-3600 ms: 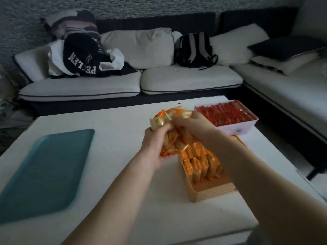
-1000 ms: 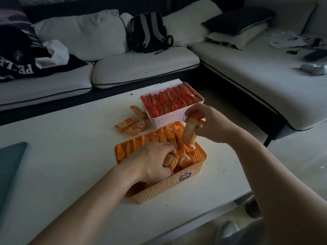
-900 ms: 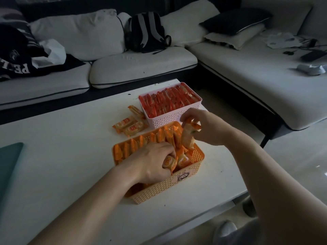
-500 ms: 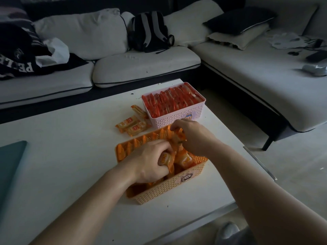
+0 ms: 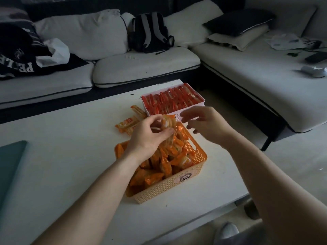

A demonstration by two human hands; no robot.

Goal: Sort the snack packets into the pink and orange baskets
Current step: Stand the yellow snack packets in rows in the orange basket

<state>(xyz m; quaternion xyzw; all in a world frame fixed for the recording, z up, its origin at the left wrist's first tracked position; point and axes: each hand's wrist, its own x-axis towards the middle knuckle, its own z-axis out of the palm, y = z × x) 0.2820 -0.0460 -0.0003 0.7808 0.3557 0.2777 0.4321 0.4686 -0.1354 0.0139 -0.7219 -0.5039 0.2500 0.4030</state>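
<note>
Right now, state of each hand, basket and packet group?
left hand: grips a bunch of orange packets
right hand: open, holds nothing
orange basket: partly filled, packets jumbled
pink basket: full of red packets, in rows
loose packets: lying on table, unsorted

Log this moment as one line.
left hand: grips orange packets over orange basket; right hand: open, empty; pink basket: red packets; loose packets: on table

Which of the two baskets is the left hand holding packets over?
The nearer, orange basket, full of orange packets. The left hand grips a bunch of packets above its far end; the pink basket beyond holds red packets.
</note>
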